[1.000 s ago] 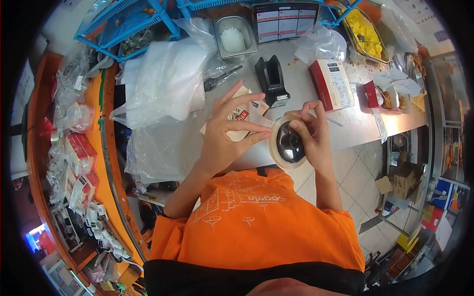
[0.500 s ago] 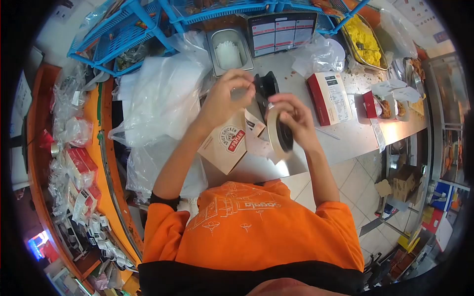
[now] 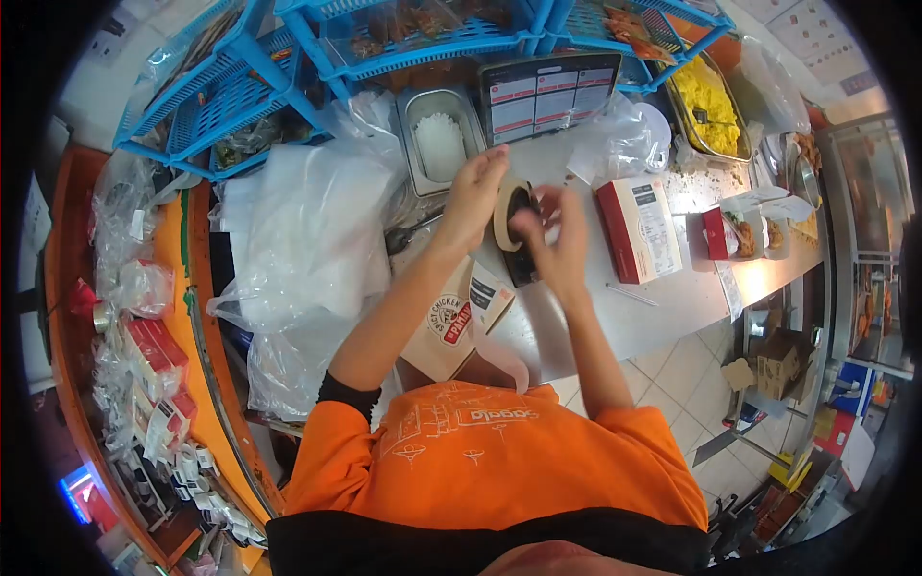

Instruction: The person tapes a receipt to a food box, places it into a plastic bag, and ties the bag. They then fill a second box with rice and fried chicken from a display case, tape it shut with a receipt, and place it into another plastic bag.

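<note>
My left hand [image 3: 471,200] is raised over the steel counter with its fingers stretched out, beside a roll of beige tape [image 3: 504,213]. On the roll's other side, my right hand [image 3: 560,235] has its thumb and fingers at the dark core, smeared by motion. The roll is at the black tape dispenser [image 3: 521,267], overlapping it in this view. Below my left forearm lies a brown cardboard food box [image 3: 432,350] with a red and black chicken print. A pale curled strip [image 3: 501,359] hangs at the box's front corner.
Clear plastic bags [image 3: 298,230] cover the counter's left. Behind are a steel pan of white grains [image 3: 440,149], a tablet [image 3: 552,96] and blue baskets [image 3: 423,43]. A red and cream box [image 3: 642,228], an open food box [image 3: 754,235] and a yellow-food tray [image 3: 713,110] are right.
My right hand has moved the tape roll up and left, to the dispenser. My left hand has gone from bent fingers to stretched ones. The strip now hangs by the food box.
</note>
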Available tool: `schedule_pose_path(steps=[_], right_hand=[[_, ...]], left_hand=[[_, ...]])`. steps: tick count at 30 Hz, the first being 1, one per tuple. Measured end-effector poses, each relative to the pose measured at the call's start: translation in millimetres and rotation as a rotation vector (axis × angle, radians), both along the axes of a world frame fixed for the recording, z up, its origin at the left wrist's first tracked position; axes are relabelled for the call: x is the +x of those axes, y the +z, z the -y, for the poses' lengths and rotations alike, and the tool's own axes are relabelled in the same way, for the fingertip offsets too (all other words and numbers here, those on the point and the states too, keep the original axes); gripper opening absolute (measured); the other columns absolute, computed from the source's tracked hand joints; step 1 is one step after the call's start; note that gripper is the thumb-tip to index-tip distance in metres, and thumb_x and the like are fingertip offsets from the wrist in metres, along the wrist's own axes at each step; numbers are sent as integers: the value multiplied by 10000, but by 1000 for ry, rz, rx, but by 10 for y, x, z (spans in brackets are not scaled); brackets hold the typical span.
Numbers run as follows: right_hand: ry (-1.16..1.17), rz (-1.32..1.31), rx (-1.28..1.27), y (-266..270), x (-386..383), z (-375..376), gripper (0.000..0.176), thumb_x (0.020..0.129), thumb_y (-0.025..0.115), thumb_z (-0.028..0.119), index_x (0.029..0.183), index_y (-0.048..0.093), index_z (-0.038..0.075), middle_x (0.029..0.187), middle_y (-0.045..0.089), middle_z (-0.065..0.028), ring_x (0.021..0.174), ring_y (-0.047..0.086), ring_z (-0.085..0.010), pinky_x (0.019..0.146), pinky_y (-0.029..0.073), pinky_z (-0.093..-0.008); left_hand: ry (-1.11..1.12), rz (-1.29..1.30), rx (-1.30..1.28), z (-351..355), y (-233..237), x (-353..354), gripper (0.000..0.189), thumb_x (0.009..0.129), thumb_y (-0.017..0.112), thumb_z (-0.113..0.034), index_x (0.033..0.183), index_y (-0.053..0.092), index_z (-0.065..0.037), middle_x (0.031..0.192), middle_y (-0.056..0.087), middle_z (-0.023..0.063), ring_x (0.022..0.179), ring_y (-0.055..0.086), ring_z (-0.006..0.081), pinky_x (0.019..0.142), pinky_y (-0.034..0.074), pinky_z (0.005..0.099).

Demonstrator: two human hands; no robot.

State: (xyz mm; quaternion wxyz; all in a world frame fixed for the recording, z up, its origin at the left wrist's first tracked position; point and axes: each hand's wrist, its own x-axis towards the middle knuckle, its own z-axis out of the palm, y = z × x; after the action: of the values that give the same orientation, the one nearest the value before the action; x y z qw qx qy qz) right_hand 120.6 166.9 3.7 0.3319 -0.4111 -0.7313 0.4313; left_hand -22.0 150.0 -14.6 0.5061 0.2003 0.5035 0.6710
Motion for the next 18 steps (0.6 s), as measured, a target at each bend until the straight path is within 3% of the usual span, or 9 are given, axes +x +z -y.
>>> schedule_pose_path(steps=[4, 6, 7, 8, 10, 11, 15, 18], right_hand=[[-68, 137, 196, -103, -78, 255, 404, 735, 753, 105, 1100, 618, -4, 958, 593, -137, 877, 620, -282, 748, 510, -365], [-113, 57, 155, -157, -77, 131, 384, 726, 767, 103, 1073, 640, -2, 930, 587, -139, 781, 628, -271, 716, 521, -345], [-112, 93, 205, -88, -69, 86, 375, 711, 783, 118, 1047, 663, 3, 883, 584, -130, 681, 605, -245, 635, 505, -324], [-111, 96, 197, -114, -60, 46, 375, 711, 783, 118, 1047, 663, 3, 883, 584, -130, 681, 605, -245, 635, 505, -324], [-107, 316, 255, -158, -47, -28, 368, 704, 790, 121, 1037, 677, 14, 833, 576, -118, 629, 573, -225, 573, 472, -321], [-122, 287, 263, -160, -65, -14, 391, 701, 791, 113, 1061, 665, 26, 794, 568, -108, 608, 548, -218, 556, 449, -329], [-178, 174, 262, -250, -109, 22, 430, 693, 795, 114, 1091, 647, 44, 813, 569, -109, 620, 555, -235, 574, 460, -336], [-192, 141, 396, -371, -134, 11, 449, 660, 830, 162, 1055, 656, 37, 727, 509, -63, 535, 474, -187, 538, 419, -308]], left_hand=[[143, 32, 11, 52, 73, 146, 345, 936, 562, -216, 1172, 576, 35, 1245, 553, 136, 1126, 526, 173, 949, 413, 279], [46, -596, 44, 40, 85, 68, 291, 907, 580, -199, 1105, 609, 12, 1246, 548, 160, 1117, 550, 220, 874, 472, 307], [22, -802, 19, 13, 135, 28, 357, 926, 571, -290, 1098, 617, 20, 1175, 591, 178, 1018, 613, 209, 817, 497, 307], [20, -800, 11, -38, 122, -17, 357, 926, 571, -290, 1098, 617, 20, 1175, 591, 178, 1018, 613, 209, 817, 497, 307], [-173, -759, -104, -190, 99, -118, 353, 913, 588, -295, 1066, 620, 22, 1002, 675, 156, 923, 654, 206, 786, 498, 304], [-209, -821, -102, -240, 88, -165, 349, 900, 604, -293, 1041, 618, 26, 917, 698, 139, 901, 670, 216, 784, 495, 315], [-303, -856, -99, -333, -1, -233, 334, 895, 604, -284, 1014, 621, 28, 937, 692, 152, 917, 667, 220, 789, 495, 326], [-371, -863, -82, -306, -36, -212, 324, 897, 596, -279, 1000, 624, 27, 926, 687, 158, 901, 669, 239, 793, 494, 322]])
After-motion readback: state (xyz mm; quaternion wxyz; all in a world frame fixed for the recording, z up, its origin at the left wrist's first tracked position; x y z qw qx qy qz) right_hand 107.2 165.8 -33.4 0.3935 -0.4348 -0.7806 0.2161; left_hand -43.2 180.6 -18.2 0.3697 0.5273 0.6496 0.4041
